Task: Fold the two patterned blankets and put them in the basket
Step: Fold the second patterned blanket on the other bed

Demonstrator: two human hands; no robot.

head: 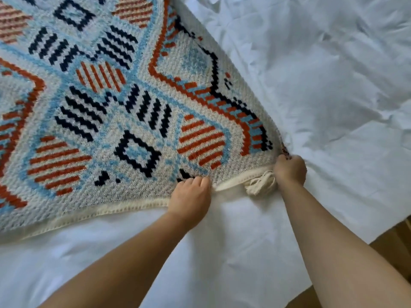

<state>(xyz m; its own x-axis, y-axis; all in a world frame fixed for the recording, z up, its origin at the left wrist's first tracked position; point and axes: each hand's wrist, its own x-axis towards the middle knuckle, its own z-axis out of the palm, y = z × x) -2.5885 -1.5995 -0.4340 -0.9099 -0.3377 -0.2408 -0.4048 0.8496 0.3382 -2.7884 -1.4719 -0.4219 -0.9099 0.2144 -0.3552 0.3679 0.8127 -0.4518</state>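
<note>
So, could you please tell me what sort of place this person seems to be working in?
Likely a bedroom: the patterned blanket lies spread over a bed's crumpled white sheet, and what looks like a brown wooden floor shows beyond the bed's edge at lower right.

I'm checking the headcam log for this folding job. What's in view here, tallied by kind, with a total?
patterned blanket: 1
hands: 2, left hand and right hand, both gripping the blanket's edge
tassel: 1
white sheet: 1
Total: 5
</note>
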